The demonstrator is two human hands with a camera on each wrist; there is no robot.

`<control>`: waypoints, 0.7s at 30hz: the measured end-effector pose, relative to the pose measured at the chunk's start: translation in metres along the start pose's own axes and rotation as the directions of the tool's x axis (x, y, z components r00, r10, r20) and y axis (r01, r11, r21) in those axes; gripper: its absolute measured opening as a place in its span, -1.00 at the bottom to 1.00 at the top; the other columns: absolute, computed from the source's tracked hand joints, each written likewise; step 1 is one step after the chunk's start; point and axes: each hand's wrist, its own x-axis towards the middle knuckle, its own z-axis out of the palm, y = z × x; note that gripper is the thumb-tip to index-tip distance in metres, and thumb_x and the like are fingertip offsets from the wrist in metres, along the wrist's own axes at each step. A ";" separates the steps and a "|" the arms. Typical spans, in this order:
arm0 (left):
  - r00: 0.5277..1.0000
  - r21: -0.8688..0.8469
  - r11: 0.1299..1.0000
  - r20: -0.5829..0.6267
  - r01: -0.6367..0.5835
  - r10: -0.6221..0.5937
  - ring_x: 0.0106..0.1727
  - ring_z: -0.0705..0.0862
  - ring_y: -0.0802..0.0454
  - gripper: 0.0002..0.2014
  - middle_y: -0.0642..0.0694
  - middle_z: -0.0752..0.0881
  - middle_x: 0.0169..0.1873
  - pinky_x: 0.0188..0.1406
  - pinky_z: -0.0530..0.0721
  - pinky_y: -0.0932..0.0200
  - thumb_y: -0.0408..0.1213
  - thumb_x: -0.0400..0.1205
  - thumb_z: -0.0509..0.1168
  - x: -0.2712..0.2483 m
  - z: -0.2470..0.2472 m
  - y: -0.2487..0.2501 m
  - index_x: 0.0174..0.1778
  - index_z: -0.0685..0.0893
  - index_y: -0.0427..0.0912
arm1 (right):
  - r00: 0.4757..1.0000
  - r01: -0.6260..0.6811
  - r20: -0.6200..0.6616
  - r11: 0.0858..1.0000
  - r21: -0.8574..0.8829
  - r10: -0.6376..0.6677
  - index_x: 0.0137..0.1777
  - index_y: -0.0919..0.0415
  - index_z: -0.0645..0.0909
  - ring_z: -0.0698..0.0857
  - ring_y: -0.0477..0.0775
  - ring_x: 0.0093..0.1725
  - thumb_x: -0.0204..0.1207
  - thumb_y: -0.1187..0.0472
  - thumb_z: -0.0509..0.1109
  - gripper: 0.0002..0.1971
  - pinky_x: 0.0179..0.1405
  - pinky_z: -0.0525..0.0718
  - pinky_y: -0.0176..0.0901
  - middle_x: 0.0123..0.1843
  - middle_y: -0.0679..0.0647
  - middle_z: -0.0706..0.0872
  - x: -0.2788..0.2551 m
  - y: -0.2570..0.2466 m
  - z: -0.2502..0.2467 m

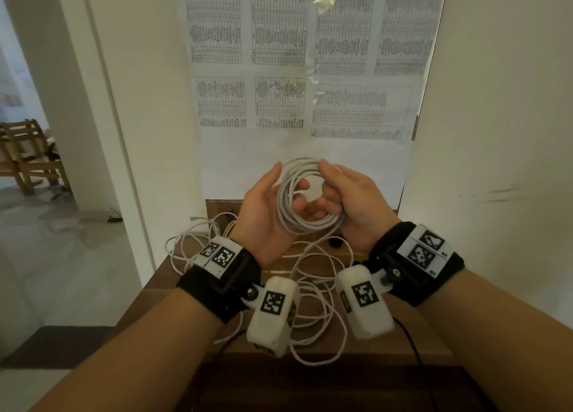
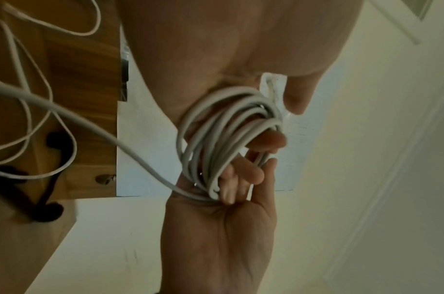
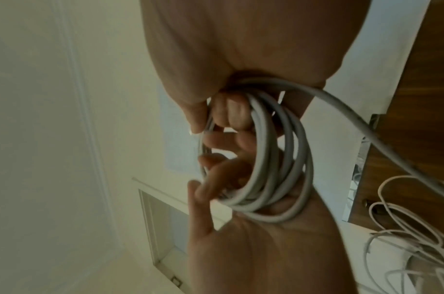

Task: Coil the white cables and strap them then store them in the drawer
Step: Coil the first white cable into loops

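Note:
Above the cabinet I hold a coil of white cable between both hands. My left hand has its fingers hooked through the loops from the left, thumb pointing up. My right hand grips the coil's right side, thumb on top. The left wrist view shows the coil wrapped round fingers of both hands. In the right wrist view the coil has a loose tail running off towards the cabinet. More white cable lies uncoiled and tangled on the wooden cabinet top.
A small black object lies on the cabinet under my right hand, and a thin black cord runs along the right side. Printed sheets hang on the wall just behind. Wooden chairs stand beyond the doorway at left.

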 end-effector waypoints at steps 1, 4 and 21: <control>1.000 0.003 1.000 0.006 -0.019 0.019 -0.41 0.61 -0.08 -0.47 -0.09 0.56 -0.61 -0.11 0.65 -0.02 0.17 0.70 0.12 0.000 0.000 -0.001 -0.18 0.65 -0.27 | 1.000 0.007 0.002 1.000 0.021 -0.007 -0.29 0.11 0.62 0.23 -0.06 -0.53 0.72 0.13 0.33 -0.70 -0.47 0.27 -0.20 -0.50 -0.03 0.25 0.000 -0.001 0.000; 0.997 0.039 0.997 -0.048 -0.065 0.066 -0.67 0.28 0.10 -0.34 0.02 0.32 -0.71 -0.45 0.49 0.18 0.31 0.70 -0.01 0.003 0.001 0.000 -0.26 0.63 -0.24 | 0.999 0.037 0.029 0.999 0.010 -0.038 -0.17 0.03 0.74 0.24 -0.03 -0.48 0.73 0.17 0.32 -0.75 -0.48 0.32 -0.19 -0.49 -0.01 0.27 -0.001 0.000 0.001; 0.969 0.246 0.969 -0.236 -0.018 0.078 -0.47 0.59 -0.02 -0.57 -0.12 0.60 -0.49 -0.33 0.63 0.10 0.12 0.74 0.15 0.010 -0.007 0.001 -0.19 0.60 -0.18 | 0.997 0.067 0.023 0.998 0.013 -0.067 0.10 0.15 0.75 0.15 -0.05 -0.61 0.74 0.16 0.27 -0.79 -0.42 0.07 -0.03 -0.57 -0.03 0.22 -0.003 -0.003 -0.002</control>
